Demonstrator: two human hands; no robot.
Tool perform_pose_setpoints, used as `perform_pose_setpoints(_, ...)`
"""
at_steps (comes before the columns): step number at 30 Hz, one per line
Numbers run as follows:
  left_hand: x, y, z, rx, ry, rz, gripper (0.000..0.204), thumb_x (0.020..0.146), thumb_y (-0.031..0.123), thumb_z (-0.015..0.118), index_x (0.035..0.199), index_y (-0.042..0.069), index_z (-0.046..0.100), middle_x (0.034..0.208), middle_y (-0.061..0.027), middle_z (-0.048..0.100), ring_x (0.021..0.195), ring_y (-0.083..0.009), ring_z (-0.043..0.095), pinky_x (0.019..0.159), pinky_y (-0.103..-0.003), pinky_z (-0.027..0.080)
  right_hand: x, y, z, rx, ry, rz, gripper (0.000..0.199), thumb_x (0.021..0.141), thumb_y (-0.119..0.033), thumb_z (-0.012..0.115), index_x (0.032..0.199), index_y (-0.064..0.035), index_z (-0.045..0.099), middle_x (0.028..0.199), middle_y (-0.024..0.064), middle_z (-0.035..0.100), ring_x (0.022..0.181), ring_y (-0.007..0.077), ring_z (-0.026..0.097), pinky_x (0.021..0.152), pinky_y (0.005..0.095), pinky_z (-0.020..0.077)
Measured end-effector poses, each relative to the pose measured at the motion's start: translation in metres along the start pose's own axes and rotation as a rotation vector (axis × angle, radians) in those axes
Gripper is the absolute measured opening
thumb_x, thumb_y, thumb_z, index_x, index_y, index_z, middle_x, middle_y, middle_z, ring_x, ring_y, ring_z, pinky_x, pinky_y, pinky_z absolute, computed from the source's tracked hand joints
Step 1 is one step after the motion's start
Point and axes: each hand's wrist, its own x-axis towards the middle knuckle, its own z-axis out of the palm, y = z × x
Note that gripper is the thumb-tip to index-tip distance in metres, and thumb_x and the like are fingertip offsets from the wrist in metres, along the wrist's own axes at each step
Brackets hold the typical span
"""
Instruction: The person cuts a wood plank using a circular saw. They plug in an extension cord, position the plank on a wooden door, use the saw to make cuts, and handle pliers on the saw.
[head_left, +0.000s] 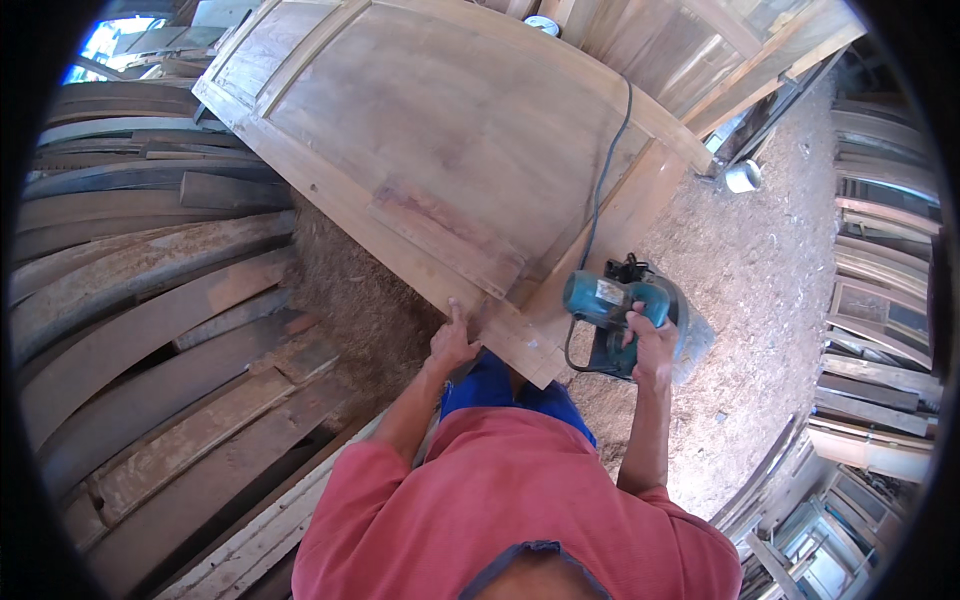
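Note:
A large wooden door panel (440,120) lies flat in front of me, its near corner by my legs. My left hand (452,342) rests on the panel's near edge with the index finger pointing forward along the frame. My right hand (652,345) grips the handle of a teal electric power tool (612,305), held just off the panel's right edge above the ground. The tool's black cord (605,160) runs up across the panel toward the far side.
Stacked planks and boards (150,330) fill the left side. Sawdust-covered ground (760,260) lies to the right, with a small metal can (743,176) on it. More door frames (880,300) lean at the far right, and timber stands behind the panel.

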Motion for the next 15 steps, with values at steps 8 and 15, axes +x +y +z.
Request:
perform_pose_setpoints(8, -0.003, -0.009, 0.001, -0.066, 0.047, -0.023, 0.126, 0.081, 0.036, 0.082, 0.164, 0.000, -0.005, 0.124, -0.0316, 0.068, 0.114, -0.0476, 0.067, 0.101, -0.054, 0.052, 0.005, 0.011, 0.015, -0.126, -0.128, 0.058, 0.023, 0.085, -0.006, 0.075, 0.105, 0.0006, 0.067, 0.075, 0.0038, 0.063, 0.056, 0.0116, 0.058, 0.051, 0.0273, 0.0473)
perform_pose_setpoints(15, -0.002, -0.023, 0.004, -0.252, 0.028, 0.028, 0.119, 0.084, 0.039, 0.082, 0.164, 0.000, 0.003, 0.127, -0.0312, 0.067, 0.114, -0.0428, 0.068, 0.100, -0.049, 0.054, 0.001, 0.013, 0.013, -0.241, -0.156, 0.109, 0.027, 0.084, -0.006, 0.074, 0.109, 0.0009, 0.064, 0.069, 0.0022, 0.060, 0.053, 0.0105, 0.054, 0.049, 0.0267, 0.0425)
